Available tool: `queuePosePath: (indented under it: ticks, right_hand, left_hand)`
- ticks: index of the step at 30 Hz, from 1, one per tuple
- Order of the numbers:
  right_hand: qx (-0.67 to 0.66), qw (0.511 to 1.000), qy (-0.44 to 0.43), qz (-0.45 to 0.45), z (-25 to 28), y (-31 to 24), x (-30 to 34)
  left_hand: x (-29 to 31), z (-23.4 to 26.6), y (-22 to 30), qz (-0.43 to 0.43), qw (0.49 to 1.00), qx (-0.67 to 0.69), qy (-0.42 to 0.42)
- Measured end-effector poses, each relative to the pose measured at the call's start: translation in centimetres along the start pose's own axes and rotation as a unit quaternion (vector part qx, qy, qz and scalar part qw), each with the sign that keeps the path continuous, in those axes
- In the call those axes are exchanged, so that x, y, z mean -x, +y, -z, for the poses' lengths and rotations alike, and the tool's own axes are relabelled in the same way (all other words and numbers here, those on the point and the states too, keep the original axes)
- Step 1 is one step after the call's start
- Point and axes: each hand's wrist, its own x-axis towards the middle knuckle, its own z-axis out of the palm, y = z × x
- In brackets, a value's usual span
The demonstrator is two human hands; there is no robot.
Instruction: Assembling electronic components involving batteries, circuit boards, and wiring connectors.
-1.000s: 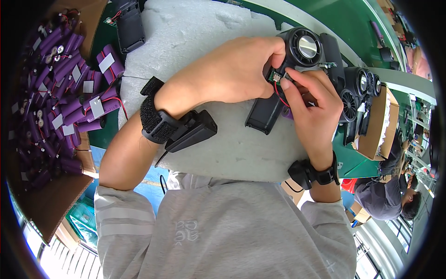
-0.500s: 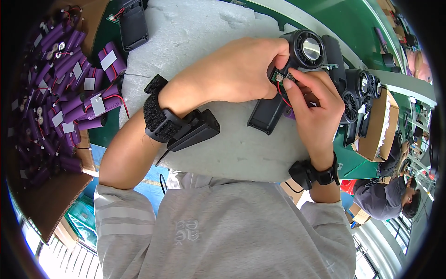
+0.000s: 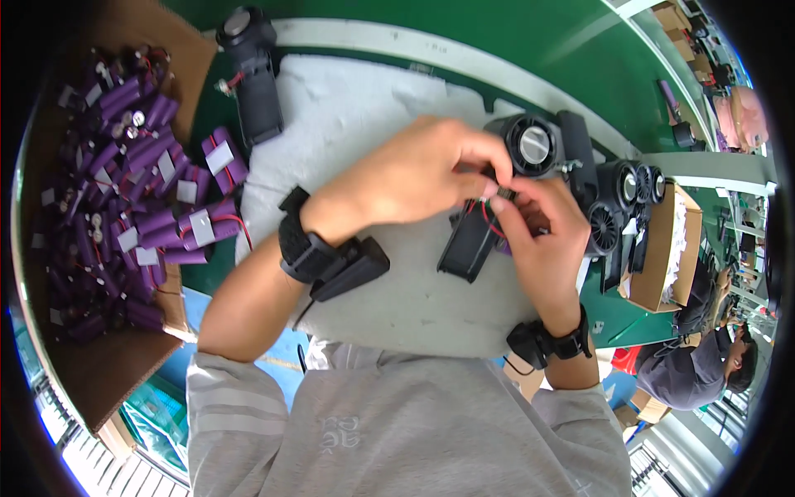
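Observation:
Both my hands meet over a foam pad [image 3: 389,286], at the neck of a black handheld fan [image 3: 530,142] with a round silver-centred head. Between the fingertips sits a small circuit board [image 3: 500,195] with red wire [image 3: 489,217], partly hidden. My left hand [image 3: 439,170] pinches it from the left, thumb and index finger bent together. From the right, my right hand [image 3: 546,217] closes thumb and fingertips on it. Below them the fan's open black handle shell [image 3: 465,247] slants toward me. A bit of purple battery shows beside the shell, mostly covered by my right hand.
At left a cardboard box [image 3: 124,369] holds many purple battery packs [image 3: 157,224]. Another black fan [image 3: 258,99] lies at the pad's far left corner. More fans [image 3: 621,186] stand at right beside an open carton [image 3: 691,269]. A person [image 3: 687,369] sits further right.
The view has shifted, so the bench appears lower and the fan at far left shows its head. My left fingers have shifted from the fan's body toward the board; my right hand stays beside it.

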Motion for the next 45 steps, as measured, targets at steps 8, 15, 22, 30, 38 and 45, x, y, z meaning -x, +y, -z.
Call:
queuePosePath:
  ticks: [8, 15, 22, 30, 38, 45]
  right_hand:
    - [0.032, 0.998, -0.050, 0.006, 0.4, 0.9, 0.5]
    - [0.012, 0.998, -0.066, 0.014, 0.5, 0.6, 0.4]
    - [0.024, 0.996, -0.086, -0.010, 0.8, -0.2, -0.4]
    - [0.146, 0.980, -0.050, 0.127, 2.9, -1.4, -0.9]
    - [0.240, 0.958, -0.135, 0.077, 4.4, -2.2, 0.8]
    - [0.260, 0.946, -0.163, 0.106, 4.5, -2.2, 0.4]
  left_hand:
    - [0.2, -0.5, 0.0, -0.041, 0.996, -0.081, -0.001]
    - [0.3, -0.2, 0.1, -0.047, 0.996, -0.080, -0.018]
    - [0.0, 0.6, 0.6, 0.039, 0.998, -0.014, -0.041]
    - [0.1, 1.3, -0.1, 0.046, 0.999, -0.020, 0.018]
    - [0.3, 1.7, 0.2, 0.008, 0.997, -0.075, -0.002]
    - [0.4, 1.4, 0.1, -0.005, 0.994, -0.107, 0.018]
